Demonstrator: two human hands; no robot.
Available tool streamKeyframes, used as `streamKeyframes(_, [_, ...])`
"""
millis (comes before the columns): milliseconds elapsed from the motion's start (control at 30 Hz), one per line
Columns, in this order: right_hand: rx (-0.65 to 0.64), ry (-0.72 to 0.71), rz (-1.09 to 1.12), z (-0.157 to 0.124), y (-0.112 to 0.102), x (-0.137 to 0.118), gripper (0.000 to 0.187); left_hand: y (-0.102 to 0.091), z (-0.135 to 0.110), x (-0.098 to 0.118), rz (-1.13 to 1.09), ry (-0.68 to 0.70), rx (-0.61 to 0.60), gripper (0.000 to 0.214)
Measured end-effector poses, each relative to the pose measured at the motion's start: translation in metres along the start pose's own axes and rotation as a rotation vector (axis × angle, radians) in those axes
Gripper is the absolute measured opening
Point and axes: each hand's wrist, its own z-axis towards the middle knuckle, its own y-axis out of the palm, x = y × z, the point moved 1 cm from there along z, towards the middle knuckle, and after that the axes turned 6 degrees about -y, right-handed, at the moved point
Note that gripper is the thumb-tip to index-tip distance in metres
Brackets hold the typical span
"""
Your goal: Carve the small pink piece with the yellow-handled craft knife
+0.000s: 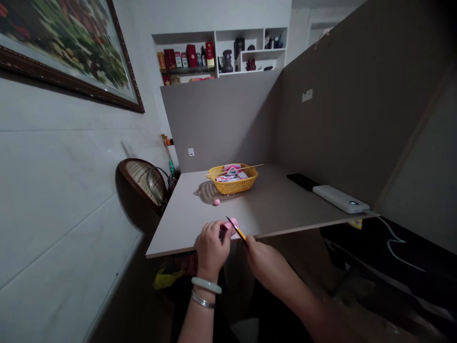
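Observation:
My left hand (211, 245) is closed around a small pink object (232, 225) at the near edge of the grey table (271, 205). My right hand (260, 255) grips a small yellow-handled knife (237, 232), whose dark blade touches the pink object. A light green bangle and silver bracelets sit on my left wrist. A small pink ball (216, 202) lies further back on the table, beside a woven mat (209, 192).
A yellow basket (232, 183) with packets and a thin stick across it stands mid-table. A white power bank (341, 198) and a black phone (302, 180) lie at the right. Grey partition walls enclose the back and right. A chair back (139, 186) stands at the left.

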Motion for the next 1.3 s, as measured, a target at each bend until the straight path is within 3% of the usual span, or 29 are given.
streamKeyframes(200, [0.028,-0.001,0.013,0.009,0.003,-0.004,0.019,-0.001,0.0,0.001,-0.008,0.013,0.016,0.018])
streamKeyframes(567, [0.019,0.005,0.033,-0.019,0.012,0.012,0.019,0.002,0.0,0.0,-0.01,0.006,0.028,0.019])
streamKeyframes(800, [0.081,-0.065,-0.037,0.004,0.005,0.001,0.019,0.004,0.001,-0.005,-0.021,-0.002,0.008,0.018])
streamKeyframes(1000, [0.032,-0.008,0.032,-0.017,0.015,0.012,0.019,0.002,0.0,-0.002,-0.037,-0.009,-0.006,0.017])
streamKeyframes(1200, [0.051,-0.033,-0.007,0.007,0.006,0.004,0.017,0.003,0.001,-0.002,-0.01,-0.009,0.026,0.016])
streamKeyframes(1300, [0.048,-0.041,0.015,0.006,0.009,0.004,0.017,0.002,0.001,-0.002,-0.011,-0.008,0.032,0.016])
